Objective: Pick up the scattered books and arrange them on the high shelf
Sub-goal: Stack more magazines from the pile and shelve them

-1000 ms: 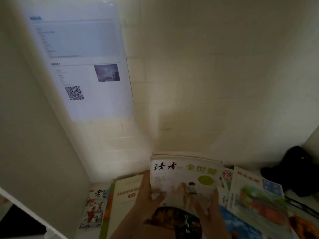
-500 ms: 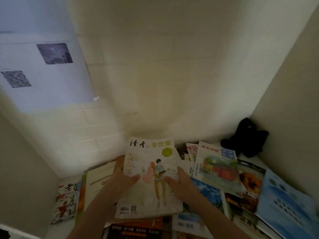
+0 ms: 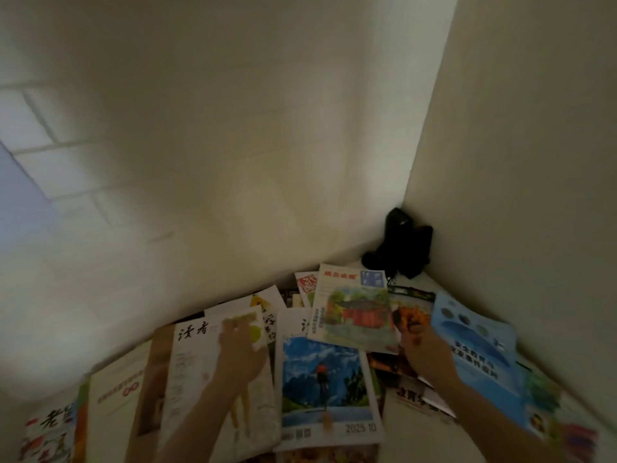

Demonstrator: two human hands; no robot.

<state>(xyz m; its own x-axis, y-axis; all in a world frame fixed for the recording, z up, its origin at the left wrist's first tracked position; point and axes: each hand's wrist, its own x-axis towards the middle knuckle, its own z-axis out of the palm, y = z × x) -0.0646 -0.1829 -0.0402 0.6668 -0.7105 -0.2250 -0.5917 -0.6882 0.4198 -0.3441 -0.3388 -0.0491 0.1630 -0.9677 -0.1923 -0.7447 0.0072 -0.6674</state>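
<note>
Magazines (image 3: pixel 327 385) strewn on shelf (image 3: pixel 430 282); L hand (image 3: pixel 238 352) atop one.

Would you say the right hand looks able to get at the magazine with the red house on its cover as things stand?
Probably yes. The right hand is already at the near corner of the red-house magazine, which lies on top of the pile with nothing over it.
</note>
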